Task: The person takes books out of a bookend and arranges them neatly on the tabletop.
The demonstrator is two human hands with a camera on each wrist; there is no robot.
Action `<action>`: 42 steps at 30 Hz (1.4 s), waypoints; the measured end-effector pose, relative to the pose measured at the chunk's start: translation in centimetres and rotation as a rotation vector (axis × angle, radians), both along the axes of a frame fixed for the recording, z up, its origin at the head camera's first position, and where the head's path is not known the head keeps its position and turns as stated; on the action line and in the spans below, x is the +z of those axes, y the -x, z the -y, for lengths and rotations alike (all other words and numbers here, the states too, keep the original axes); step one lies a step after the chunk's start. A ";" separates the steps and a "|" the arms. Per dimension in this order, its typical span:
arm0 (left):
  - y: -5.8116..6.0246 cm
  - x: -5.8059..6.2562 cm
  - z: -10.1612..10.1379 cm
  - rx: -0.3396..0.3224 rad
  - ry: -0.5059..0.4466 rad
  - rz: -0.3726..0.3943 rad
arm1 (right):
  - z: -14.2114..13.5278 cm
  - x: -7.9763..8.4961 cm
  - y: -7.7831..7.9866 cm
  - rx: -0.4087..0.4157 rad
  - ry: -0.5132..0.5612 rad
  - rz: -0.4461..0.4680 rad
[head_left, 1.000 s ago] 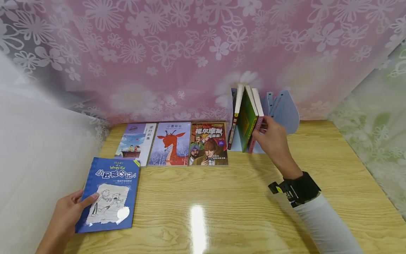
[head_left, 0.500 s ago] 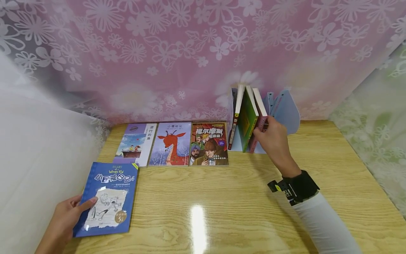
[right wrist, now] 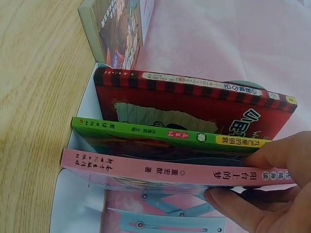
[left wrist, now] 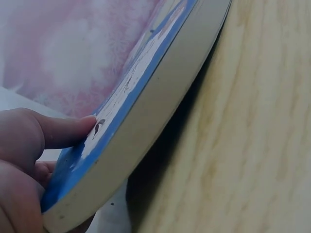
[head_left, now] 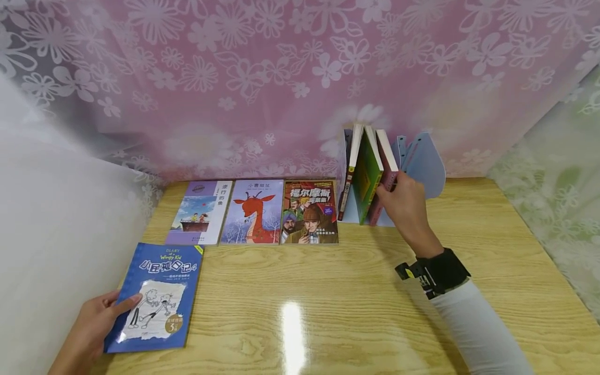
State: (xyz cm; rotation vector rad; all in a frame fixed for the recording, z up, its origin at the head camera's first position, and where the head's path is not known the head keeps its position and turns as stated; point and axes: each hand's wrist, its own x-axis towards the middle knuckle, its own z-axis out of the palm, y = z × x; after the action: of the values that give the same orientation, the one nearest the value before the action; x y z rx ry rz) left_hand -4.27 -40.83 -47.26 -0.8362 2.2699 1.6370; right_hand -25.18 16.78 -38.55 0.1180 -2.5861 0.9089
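My left hand [head_left: 96, 320] grips the left edge of a blue book [head_left: 157, 302], thumb on its cover. In the left wrist view the blue book [left wrist: 131, 116] is tilted, with part of it raised off the table. At the bookend [head_left: 424, 161], my right hand [head_left: 407, 208] pinches a pink-spined book [right wrist: 165, 170] near the top of its spine. Beside it a green book [right wrist: 160, 133] leans, and a red-and-black book [right wrist: 194, 97] stands further left in the same light blue bookend.
Three books lie flat in a row at the back of the wooden table [head_left: 347, 297]: a white-and-purple one [head_left: 199, 213], a deer book [head_left: 251, 213] and a detective book [head_left: 309, 213]. A pink flowered curtain [head_left: 234, 94] hangs behind; a white one [head_left: 61, 208] borders the left.
The pink-spined book's upper end has shifted right in my right hand, widening its gap from the green book. The blue book has moved down and slightly left with my left hand.
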 end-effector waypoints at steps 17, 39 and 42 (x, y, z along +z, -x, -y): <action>1.1 0.9 0.6 -0.170 0.496 0.128 | -0.3 0.4 0.4 -0.015 -0.057 0.011; 0.3 2.5 -4.3 -0.260 1.100 -0.102 | -0.3 0.5 0.6 -0.026 -0.101 -0.028; 0.2 2.3 -4.5 -0.272 1.124 -0.129 | -0.3 0.5 0.6 -0.021 -0.099 -0.033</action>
State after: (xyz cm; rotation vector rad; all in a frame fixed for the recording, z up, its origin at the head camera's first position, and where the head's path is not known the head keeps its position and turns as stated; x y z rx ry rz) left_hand -4.50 -36.29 -45.00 -0.5234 3.1624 0.1879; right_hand -25.81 17.06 -38.01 0.1318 -2.5968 0.7654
